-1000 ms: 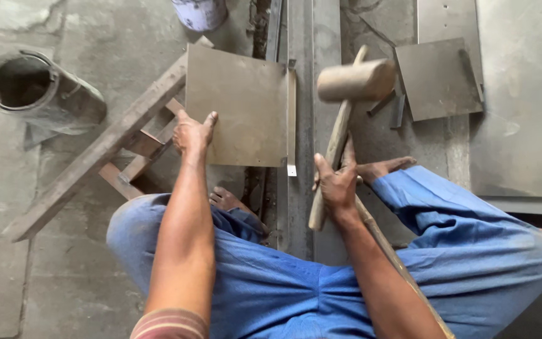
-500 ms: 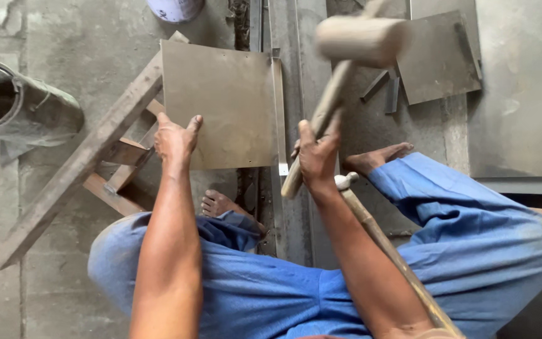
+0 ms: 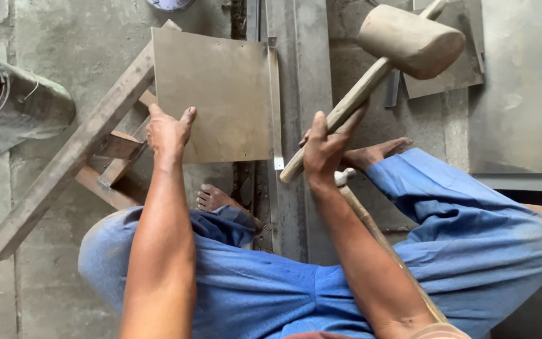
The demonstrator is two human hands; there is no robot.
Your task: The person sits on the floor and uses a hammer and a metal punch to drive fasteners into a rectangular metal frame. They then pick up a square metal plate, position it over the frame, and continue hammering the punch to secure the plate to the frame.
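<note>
You have no packages, labels, signs or screens anywhere in front of you on this workshop floor.

I see a square sheet of dull grey metal (image 3: 221, 94) – lying flat, its right edge folded up along a steel rail, its left edge on a wooden frame | I see a wooden mallet (image 3: 377, 69) – pale cylindrical head raised up right of the sheet, long handle slanting down-left
</note>
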